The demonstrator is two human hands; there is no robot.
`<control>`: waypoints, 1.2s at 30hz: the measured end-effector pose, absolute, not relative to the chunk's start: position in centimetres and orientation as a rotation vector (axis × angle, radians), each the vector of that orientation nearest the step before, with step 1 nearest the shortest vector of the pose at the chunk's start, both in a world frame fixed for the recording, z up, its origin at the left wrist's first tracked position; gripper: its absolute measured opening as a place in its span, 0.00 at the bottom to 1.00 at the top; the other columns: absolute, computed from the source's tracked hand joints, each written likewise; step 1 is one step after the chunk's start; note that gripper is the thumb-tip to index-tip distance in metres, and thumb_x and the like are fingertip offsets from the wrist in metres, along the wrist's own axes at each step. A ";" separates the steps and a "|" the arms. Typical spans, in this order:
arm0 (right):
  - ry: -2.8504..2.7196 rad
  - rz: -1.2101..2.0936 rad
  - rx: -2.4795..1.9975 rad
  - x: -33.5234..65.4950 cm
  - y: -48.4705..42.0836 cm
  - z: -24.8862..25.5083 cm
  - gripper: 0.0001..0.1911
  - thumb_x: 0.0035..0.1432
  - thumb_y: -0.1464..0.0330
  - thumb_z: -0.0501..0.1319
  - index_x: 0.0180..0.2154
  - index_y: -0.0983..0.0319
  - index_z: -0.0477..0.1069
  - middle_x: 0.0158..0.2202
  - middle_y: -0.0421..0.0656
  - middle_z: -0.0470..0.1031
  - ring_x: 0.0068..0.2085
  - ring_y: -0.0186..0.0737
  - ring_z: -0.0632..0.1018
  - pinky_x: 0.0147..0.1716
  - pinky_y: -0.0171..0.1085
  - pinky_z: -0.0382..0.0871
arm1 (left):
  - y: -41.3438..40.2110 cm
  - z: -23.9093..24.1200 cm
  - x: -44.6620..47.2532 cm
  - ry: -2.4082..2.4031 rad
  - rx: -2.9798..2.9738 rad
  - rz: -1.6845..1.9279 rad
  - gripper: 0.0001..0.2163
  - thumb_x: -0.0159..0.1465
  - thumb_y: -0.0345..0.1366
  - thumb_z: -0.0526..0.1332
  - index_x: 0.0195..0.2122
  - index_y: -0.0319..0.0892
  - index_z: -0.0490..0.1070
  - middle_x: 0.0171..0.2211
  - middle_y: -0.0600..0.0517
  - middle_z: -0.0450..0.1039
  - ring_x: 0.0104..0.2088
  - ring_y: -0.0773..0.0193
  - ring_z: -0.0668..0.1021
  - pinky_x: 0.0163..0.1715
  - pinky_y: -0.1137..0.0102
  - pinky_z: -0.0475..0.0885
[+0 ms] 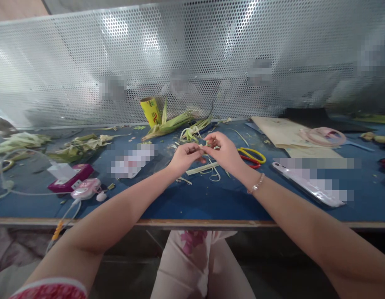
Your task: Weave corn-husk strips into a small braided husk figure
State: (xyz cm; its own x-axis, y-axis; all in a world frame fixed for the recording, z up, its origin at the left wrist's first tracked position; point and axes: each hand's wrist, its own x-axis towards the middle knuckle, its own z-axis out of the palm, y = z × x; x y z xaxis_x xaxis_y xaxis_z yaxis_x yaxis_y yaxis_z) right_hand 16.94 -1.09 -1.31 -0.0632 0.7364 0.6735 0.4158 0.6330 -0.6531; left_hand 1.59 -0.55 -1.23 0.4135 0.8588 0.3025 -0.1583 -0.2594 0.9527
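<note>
My left hand (186, 155) and my right hand (222, 148) meet above the middle of the table, fingers closed in a pinch. Between the fingertips is a thin pale green strip of corn husk, mostly hidden by the fingers. Just beyond them lies a small bundle of husk strips (191, 133). Cut husk strips (202, 168) are scattered under the hands. Beside my right hand are scissors with yellow and red handles (253, 156), their blades hidden. Behind sits a leafy corn husk (170, 126) near a yellow cardboard tube (150, 112).
At left are more husks (82, 147), a purple power strip (70, 177) with cables, and a pink gadget (85, 188). A phone (307, 185), beige paper (279, 132) and a pink round fan (324, 136) lie right. A perforated metal screen (192, 50) stands behind.
</note>
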 end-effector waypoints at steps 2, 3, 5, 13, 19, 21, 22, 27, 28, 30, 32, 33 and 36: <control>-1.675 0.373 -0.952 16.9 -1.2 -1.3 0.10 0.49 0.67 0.64 0.34 0.60 0.66 0.31 0.40 0.66 0.30 0.34 0.69 0.29 0.36 0.65 | -0.7 -1.1 1.6 0.621 1.473 1.111 0.11 0.52 0.39 0.65 0.26 0.36 0.69 0.22 0.55 0.70 0.22 0.69 0.76 0.29 0.71 0.72; -1.679 0.374 -0.953 16.8 -1.3 -1.2 0.09 0.49 0.68 0.63 0.33 0.60 0.65 0.31 0.40 0.65 0.30 0.34 0.69 0.29 0.36 0.65 | -0.8 -1.1 1.7 0.622 1.453 1.119 0.11 0.53 0.40 0.65 0.26 0.36 0.69 0.23 0.55 0.70 0.22 0.69 0.76 0.29 0.71 0.72; -1.688 0.359 -0.950 16.7 -1.5 -1.1 0.08 0.49 0.68 0.63 0.31 0.60 0.64 0.31 0.39 0.64 0.30 0.34 0.69 0.29 0.36 0.65 | -0.9 -1.0 1.7 0.638 1.419 1.146 0.11 0.53 0.40 0.65 0.27 0.36 0.69 0.23 0.54 0.71 0.21 0.70 0.76 0.28 0.71 0.72; -1.630 0.547 -0.923 16.5 -2.0 -0.8 0.07 0.54 0.65 0.57 0.27 0.60 0.62 0.26 0.38 0.65 0.27 0.33 0.68 0.28 0.37 0.63 | -0.8 -0.7 1.9 0.669 1.397 1.244 0.11 0.55 0.40 0.63 0.27 0.37 0.67 0.21 0.57 0.69 0.19 0.72 0.75 0.29 0.71 0.73; -1.392 0.834 -1.007 16.4 -1.4 -1.3 0.10 0.50 0.62 0.60 0.30 0.59 0.62 0.26 0.38 0.67 0.28 0.34 0.70 0.25 0.36 0.63 | -1.5 -0.5 2.0 0.726 1.616 1.257 0.11 0.58 0.41 0.61 0.27 0.37 0.67 0.23 0.56 0.69 0.19 0.73 0.74 0.27 0.72 0.73; -1.346 0.925 -0.958 16.4 -1.3 -1.4 0.11 0.51 0.60 0.60 0.33 0.59 0.62 0.29 0.39 0.67 0.30 0.35 0.72 0.26 0.36 0.64 | -1.7 -0.4 1.9 0.743 1.647 1.259 0.11 0.58 0.41 0.60 0.28 0.38 0.67 0.23 0.56 0.69 0.18 0.73 0.74 0.27 0.73 0.73; -1.350 0.937 -0.926 16.4 -1.3 -1.4 0.11 0.52 0.59 0.59 0.33 0.59 0.63 0.30 0.39 0.67 0.31 0.35 0.72 0.27 0.36 0.65 | -1.7 -0.4 1.9 0.747 1.654 1.254 0.10 0.59 0.41 0.60 0.28 0.38 0.67 0.22 0.56 0.69 0.18 0.73 0.74 0.27 0.73 0.73; -1.421 0.699 -0.904 16.5 -1.5 -1.1 0.10 0.53 0.60 0.59 0.31 0.59 0.67 0.29 0.40 0.70 0.31 0.35 0.71 0.31 0.37 0.66 | -1.6 -0.4 2.0 0.753 1.631 1.206 0.10 0.59 0.39 0.59 0.28 0.38 0.64 0.21 0.57 0.68 0.18 0.72 0.74 0.24 0.73 0.73; -1.438 0.672 -0.904 16.5 -1.6 -1.0 0.09 0.53 0.60 0.59 0.31 0.60 0.68 0.29 0.40 0.70 0.31 0.35 0.71 0.31 0.38 0.67 | -1.6 -0.5 2.0 0.752 1.626 1.197 0.10 0.59 0.39 0.60 0.28 0.39 0.63 0.21 0.57 0.68 0.18 0.72 0.74 0.24 0.73 0.72; -1.470 0.662 -0.888 16.5 -1.7 -0.9 0.08 0.53 0.61 0.60 0.31 0.60 0.69 0.29 0.40 0.71 0.30 0.35 0.71 0.32 0.39 0.67 | -1.5 -0.5 2.0 0.746 1.616 1.180 0.09 0.59 0.38 0.60 0.28 0.39 0.62 0.21 0.58 0.68 0.17 0.71 0.74 0.23 0.73 0.72; -1.491 0.670 -0.870 16.5 -1.8 -0.8 0.08 0.52 0.62 0.60 0.31 0.60 0.70 0.29 0.40 0.72 0.29 0.35 0.71 0.33 0.40 0.67 | -1.4 -0.5 2.1 0.741 1.593 1.164 0.09 0.58 0.37 0.61 0.28 0.39 0.61 0.21 0.58 0.68 0.18 0.72 0.74 0.23 0.74 0.72; -1.500 0.670 -0.857 16.4 -1.8 -0.8 0.08 0.52 0.63 0.61 0.31 0.60 0.70 0.29 0.40 0.72 0.30 0.35 0.71 0.33 0.40 0.67 | -1.4 -0.5 2.1 0.740 1.576 1.155 0.10 0.58 0.37 0.61 0.28 0.39 0.61 0.22 0.58 0.68 0.18 0.72 0.74 0.23 0.74 0.72; -1.541 0.639 -0.809 16.4 -1.8 -0.9 0.08 0.51 0.63 0.61 0.30 0.60 0.71 0.31 0.41 0.71 0.32 0.36 0.72 0.36 0.41 0.66 | -1.3 -0.5 2.1 0.745 1.520 1.139 0.10 0.58 0.38 0.61 0.28 0.39 0.62 0.22 0.58 0.68 0.18 0.72 0.74 0.23 0.74 0.72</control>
